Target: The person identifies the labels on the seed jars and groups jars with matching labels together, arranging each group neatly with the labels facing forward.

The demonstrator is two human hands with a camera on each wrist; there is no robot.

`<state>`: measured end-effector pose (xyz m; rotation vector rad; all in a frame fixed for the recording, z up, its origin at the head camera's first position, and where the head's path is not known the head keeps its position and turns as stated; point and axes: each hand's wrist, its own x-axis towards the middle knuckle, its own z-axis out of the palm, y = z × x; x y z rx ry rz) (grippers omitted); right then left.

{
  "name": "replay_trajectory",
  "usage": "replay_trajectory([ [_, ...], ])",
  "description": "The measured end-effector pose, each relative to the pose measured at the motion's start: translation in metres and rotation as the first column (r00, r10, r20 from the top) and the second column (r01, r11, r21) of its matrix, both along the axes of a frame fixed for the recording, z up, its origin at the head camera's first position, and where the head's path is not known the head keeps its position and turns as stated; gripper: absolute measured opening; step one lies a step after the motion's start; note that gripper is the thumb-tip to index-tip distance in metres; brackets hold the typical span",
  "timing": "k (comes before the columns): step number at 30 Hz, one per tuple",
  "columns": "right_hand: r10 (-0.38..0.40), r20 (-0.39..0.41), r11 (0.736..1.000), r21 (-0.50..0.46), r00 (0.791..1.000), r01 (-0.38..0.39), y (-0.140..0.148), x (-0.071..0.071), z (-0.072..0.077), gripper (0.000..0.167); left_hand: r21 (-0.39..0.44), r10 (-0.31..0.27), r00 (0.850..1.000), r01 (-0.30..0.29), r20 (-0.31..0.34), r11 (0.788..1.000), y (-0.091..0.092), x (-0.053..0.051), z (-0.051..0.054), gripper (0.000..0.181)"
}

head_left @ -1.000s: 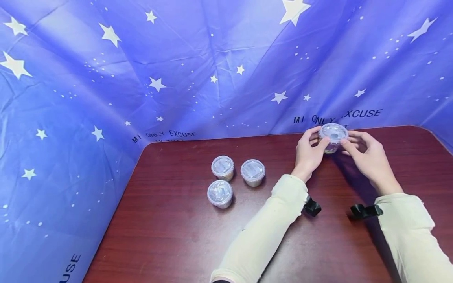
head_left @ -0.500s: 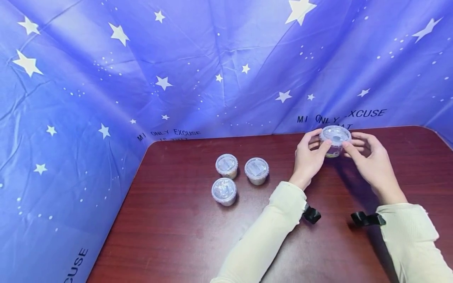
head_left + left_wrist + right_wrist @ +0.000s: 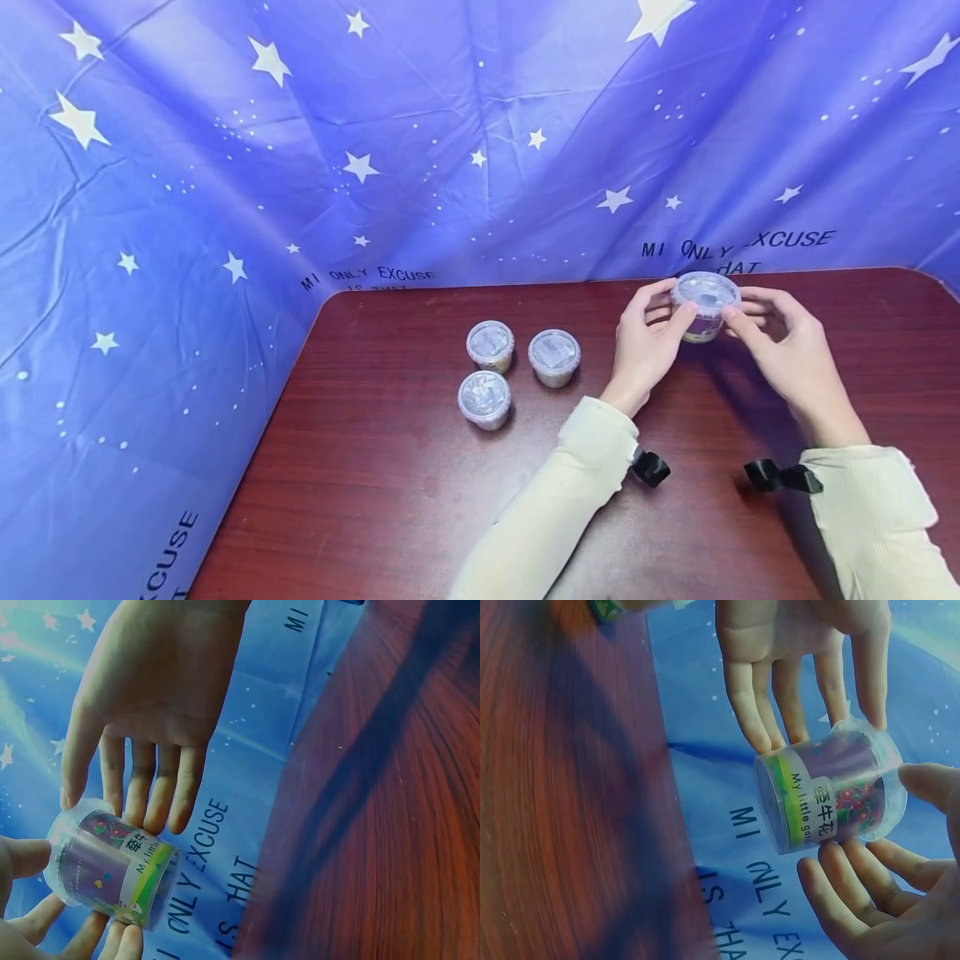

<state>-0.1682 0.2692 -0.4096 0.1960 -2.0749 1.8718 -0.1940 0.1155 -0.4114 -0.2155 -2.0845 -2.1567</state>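
Observation:
Both hands hold a small clear plastic cup with a lid above the table's back right part. The left hand grips its left side, thumb near the lid's rim. On the other side the right hand grips it the same way. Both wrist views show the cup's printed label, purple with green, flowers and the words "My little"; the lid is on. Further left on the table stand three similar lidded cups: a back left one, a right one and a front one.
The table is dark red wood. A blue curtain with white stars hangs along its back and left edges. Black straps stick out from both sleeve cuffs.
Both hands have brought the held cup slightly nearer the person and a little leftward, and more of its label shows. The head view has shifted a bit; the three cups have stayed put.

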Motion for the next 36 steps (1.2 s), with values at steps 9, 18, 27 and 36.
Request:
replay_trajectory([
  [9, -0.061, -0.007, 0.995, 0.082, 0.998, 0.061, -0.010, 0.010, 0.001, 0.030, -0.011, -0.019, 0.999, 0.019, -0.029, 1.000, -0.013, 0.009, 0.002, 0.035],
  [18, -0.025, 0.009, 0.997, 0.078, 1.000, 0.024, -0.025, 0.023, -0.002, 0.029, -0.097, -0.007, 0.998, 0.001, -0.065, 0.995, -0.030, 0.021, -0.003, 0.036],
  [27, -0.005, 0.012, 0.998, 0.070, 1.000, 0.004, -0.039, 0.031, 0.002, 0.029, -0.100, -0.019, 0.995, 0.010, -0.094, 0.995, -0.047, 0.033, 0.003, 0.037],
  [36, 0.004, 0.037, 0.993, 0.114, 0.999, -0.008, -0.051, 0.034, 0.004, 0.030, -0.044, -0.050, 0.996, 0.047, -0.075, 0.998, -0.064, 0.040, 0.004, 0.037],
])
